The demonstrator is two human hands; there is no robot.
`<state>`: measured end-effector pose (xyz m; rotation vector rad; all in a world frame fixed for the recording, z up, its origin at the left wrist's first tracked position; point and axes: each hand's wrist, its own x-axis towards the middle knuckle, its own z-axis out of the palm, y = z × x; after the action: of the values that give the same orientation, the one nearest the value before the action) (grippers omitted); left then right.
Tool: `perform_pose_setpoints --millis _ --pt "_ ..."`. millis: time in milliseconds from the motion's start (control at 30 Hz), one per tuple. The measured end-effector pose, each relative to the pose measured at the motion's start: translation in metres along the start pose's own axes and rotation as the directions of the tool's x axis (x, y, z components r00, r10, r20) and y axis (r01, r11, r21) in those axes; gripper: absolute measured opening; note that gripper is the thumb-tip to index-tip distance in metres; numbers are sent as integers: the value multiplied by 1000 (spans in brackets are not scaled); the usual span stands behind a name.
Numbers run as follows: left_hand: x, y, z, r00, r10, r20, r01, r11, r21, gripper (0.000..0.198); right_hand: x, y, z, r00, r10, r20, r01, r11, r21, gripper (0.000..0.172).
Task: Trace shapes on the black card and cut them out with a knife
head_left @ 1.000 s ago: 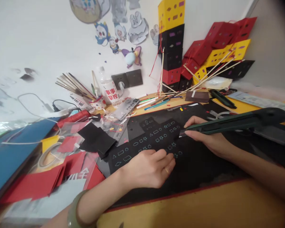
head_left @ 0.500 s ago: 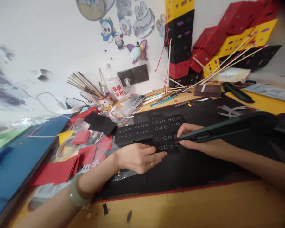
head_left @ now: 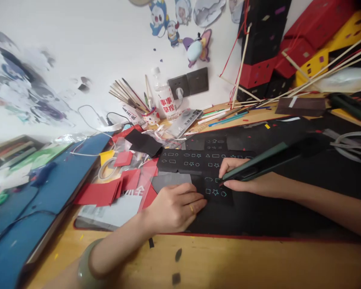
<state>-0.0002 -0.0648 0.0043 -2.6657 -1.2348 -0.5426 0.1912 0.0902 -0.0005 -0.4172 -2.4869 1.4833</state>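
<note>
A black card net [head_left: 180, 160] with rows of drawn outlines of stars, squares and ovals lies on the dark mat [head_left: 258, 216]. My left hand [head_left: 177, 206], with a ring and a green bangle, rests at the card's lower left edge, fingers stretched to the right. My right hand [head_left: 246, 178] is closed round a long dark green tool [head_left: 258, 160], whose tip points at the drawn shapes on the card's lower flap. The tip hides part of that row. A grey sheet [head_left: 171, 181] lies beside my left hand.
Red paper pieces [head_left: 99, 192], a tape roll [head_left: 107, 168] and black paper [head_left: 142, 142] lie left. Pens, a bottle [head_left: 166, 98] and a brush cup [head_left: 152, 116] stand or lie behind. Black, red and yellow boxes [head_left: 257, 72] with sticks stand back right.
The view has turned left, so more of the blue board shows. The tool's tip has shifted left onto the shapes of the lower flap. My left hand stays beside the card.
</note>
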Motion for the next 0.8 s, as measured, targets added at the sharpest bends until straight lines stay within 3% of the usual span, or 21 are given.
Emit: perform_pose_setpoints --millis 100,233,800 --pt "9 9 4 988 -127 89 126 992 6 32 -2 3 -2 1000 -21 -11 21 999 -26 6" --pt "13 12 12 965 -163 207 159 987 37 35 -4 3 -3 998 -51 -20 50 997 -64 5" --pt "9 9 19 962 -177 207 167 984 64 37 -4 4 -1 996 -74 43 77 994 -77 5"
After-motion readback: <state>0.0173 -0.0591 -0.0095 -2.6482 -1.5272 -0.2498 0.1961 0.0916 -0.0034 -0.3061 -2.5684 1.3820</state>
